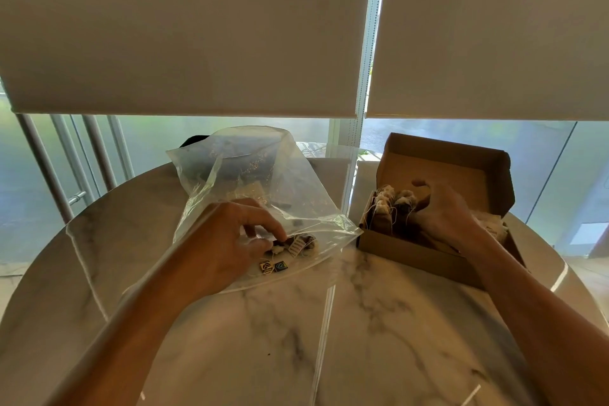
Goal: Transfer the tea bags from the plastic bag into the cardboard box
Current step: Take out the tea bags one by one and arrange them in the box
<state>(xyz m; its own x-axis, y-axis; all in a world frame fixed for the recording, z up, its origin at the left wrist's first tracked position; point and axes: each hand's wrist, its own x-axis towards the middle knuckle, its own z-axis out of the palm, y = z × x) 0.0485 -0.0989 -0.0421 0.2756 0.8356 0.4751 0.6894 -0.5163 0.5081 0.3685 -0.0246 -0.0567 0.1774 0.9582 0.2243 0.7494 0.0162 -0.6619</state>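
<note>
**A:** Your biggest risk sits left of centre: the plastic bag stands slack and puffed up on the marble table, with your left hand reaching in through its mouth. If you pull out fast, I judge the film could drag along with your wrist and spill what remains.

**B:** And the cardboard box, at the right of the frame?

**A:** It lies open, lid propped up behind. Your right hand is inside it, fingers curled among the tea bags standing in a row at its left end. I cannot tell whether you are gripping one or only pressing them into place. Press too hard and the row may topple, or the light box may slide toward the table's edge.

**B:** What is left in the bag?

**A:** Only a few: a small cluster of remaining tea bags near the bag's lower corner, where your left fingertips pinch at them. Their paper tags trail loose on strings just below.

**B:** The smallest hazard, then?

**A:** Those strings. They look tangled, so lifting one bag could snag the others.
</note>
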